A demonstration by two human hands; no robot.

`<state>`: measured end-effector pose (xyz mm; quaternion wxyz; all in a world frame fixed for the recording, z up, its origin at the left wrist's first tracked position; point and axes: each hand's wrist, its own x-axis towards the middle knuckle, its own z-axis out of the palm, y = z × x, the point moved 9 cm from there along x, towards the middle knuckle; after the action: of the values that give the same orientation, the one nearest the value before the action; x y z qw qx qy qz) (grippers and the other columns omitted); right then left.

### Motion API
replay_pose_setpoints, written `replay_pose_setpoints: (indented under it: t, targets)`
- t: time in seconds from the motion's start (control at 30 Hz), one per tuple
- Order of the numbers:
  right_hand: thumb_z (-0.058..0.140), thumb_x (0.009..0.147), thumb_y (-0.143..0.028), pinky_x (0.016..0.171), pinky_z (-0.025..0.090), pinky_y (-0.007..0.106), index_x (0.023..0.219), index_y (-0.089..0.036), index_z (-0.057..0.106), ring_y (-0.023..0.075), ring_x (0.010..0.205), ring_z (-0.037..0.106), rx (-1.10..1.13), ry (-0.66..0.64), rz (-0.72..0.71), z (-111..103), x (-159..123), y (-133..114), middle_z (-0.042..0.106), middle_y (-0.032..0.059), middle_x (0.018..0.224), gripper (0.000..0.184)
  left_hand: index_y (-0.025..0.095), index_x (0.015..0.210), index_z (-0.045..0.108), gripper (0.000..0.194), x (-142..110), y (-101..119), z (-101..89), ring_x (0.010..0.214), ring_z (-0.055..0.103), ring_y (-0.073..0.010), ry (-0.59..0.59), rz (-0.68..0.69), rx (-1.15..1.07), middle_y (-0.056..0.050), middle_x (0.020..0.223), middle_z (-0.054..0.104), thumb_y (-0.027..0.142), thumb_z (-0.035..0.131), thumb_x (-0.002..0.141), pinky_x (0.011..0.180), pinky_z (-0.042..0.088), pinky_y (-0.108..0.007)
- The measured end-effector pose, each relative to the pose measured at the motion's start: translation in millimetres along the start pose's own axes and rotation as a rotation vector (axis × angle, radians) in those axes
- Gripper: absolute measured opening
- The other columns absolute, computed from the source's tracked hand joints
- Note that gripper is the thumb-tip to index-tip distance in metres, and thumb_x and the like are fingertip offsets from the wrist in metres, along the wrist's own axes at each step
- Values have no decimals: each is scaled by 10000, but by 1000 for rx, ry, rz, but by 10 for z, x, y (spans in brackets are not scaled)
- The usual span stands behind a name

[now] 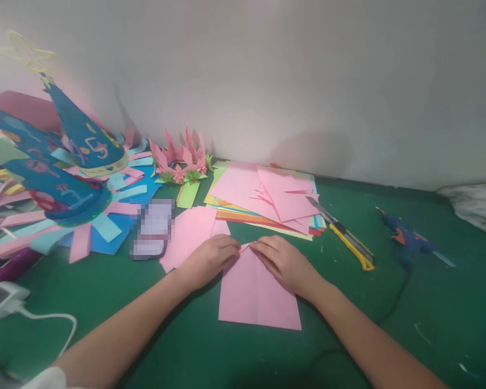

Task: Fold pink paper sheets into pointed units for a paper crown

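Our left hand and right hand are both pinched narrow, holding the top edge of a pink sheet. The sheet lies flat on the green surface in front of us, with our left hand at its 11 o'clock and our right hand at its 1 o'clock. A small fold shows between our fingertips. We think it could come out crooked if one hand pulls harder or a finger slips.

Going out from the sheet, more pink paper lies close by, between 10 and 11 o'clock. Our left hand might push it out of place. The phone is past it, at 10 o'clock. A paper pile sits at 12.

At 2 o'clock is a yellow cutter, its tip by the pile. Reaching there without looking could nick us. Farther out, between 2 and 3, is a glue gun with a red light. If it is hot, touching it could burn us.
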<state>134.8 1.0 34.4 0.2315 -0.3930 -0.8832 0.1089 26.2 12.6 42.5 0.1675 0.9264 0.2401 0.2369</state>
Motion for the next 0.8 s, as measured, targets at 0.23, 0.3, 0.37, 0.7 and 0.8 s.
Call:
replay_pose_setpoints:
  t: [0.23,0.3,0.37,0.7,0.8]
  targets:
    - [388,945,-187,795,490,393,1180,-150,569,213,906,528,-72,-21,-15,9,10,-15,600,123,1031,299,149,853,605,164,14,1,-30,877,569,-148,-31,22,-2,-67,948,650,146,454,916,787,478,-286]
    - [386,945,-190,783,491,391,1169,-152,578,210,883,529,-81,-19,-18,3,15,-24,600,120,1015,297,147,844,609,166,19,7,-41,871,571,-149,-28,30,2,-69,946,653,141,458,913,776,481,-283]
    - [377,948,-194,778,492,396,1173,-161,576,210,878,531,-82,-9,-20,-5,18,-30,600,121,1011,303,147,837,617,178,21,20,-57,864,578,-149,-18,43,9,-71,939,660,144,457,913,772,486,-285]
    - [380,944,-193,785,493,396,1176,-148,573,212,885,528,-94,-12,-12,4,16,-23,598,126,1023,305,149,900,652,192,24,62,-86,848,614,-152,-3,92,51,-66,925,691,164,461,918,786,503,-302]
    - [373,945,-190,786,494,400,1183,-148,571,210,879,526,-94,-10,-13,2,16,-25,600,127,1023,312,149,928,657,208,21,65,-76,846,618,-154,-20,101,44,-67,914,695,176,451,925,798,505,-307]
